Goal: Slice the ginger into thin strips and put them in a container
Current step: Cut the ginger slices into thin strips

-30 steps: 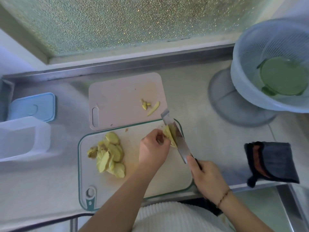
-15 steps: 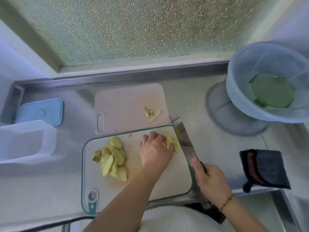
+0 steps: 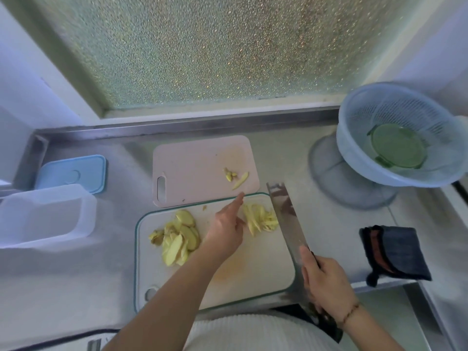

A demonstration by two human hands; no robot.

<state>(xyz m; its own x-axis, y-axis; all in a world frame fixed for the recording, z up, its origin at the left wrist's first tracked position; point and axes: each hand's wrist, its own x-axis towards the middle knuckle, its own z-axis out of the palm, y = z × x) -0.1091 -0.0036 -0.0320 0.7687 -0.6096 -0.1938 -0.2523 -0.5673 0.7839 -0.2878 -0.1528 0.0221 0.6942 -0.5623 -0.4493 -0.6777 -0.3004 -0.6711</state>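
Ginger strips [image 3: 260, 219] on white cutting board [image 3: 253, 269], between both hands.
Lay just right of left hand [image 3: 228, 229], fingers out straight, gripping nothing. Sat left of knife [image 3: 286, 219], handle gripped by right hand [image 3: 326, 285]. Ginger slices [image 3: 179, 236] piled left; clear container [image 3: 45, 216] far left.

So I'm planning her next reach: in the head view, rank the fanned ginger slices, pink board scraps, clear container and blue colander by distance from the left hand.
1. Fanned ginger slices, just right of the left hand.
2. Pink board scraps, beyond it.
3. Clear container, far left.
4. Blue colander, far right corner.
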